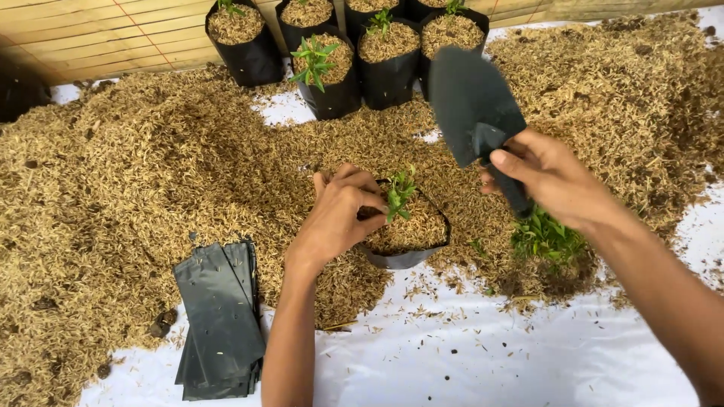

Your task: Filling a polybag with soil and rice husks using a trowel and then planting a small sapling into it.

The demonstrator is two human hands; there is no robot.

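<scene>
The left hand [335, 218] pinches a little green plant [400, 194] in a black bag [407, 258]. The right hand [554, 177] grips a dark trowel [471, 105] tight. Flat black bags [219, 320] lie near the white sheet's [483, 354] bottom left corner.

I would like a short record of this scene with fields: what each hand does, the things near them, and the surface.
left hand: the left hand grips the rim of a black grow bag filled with husk, fingers beside its seedling
right hand: the right hand holds a dark trowel, blade raised
nearby: loose seedlings below the right hand; stack of empty bags; filled bags in a row at the back
surface: white sheet covered by a husk pile
</scene>
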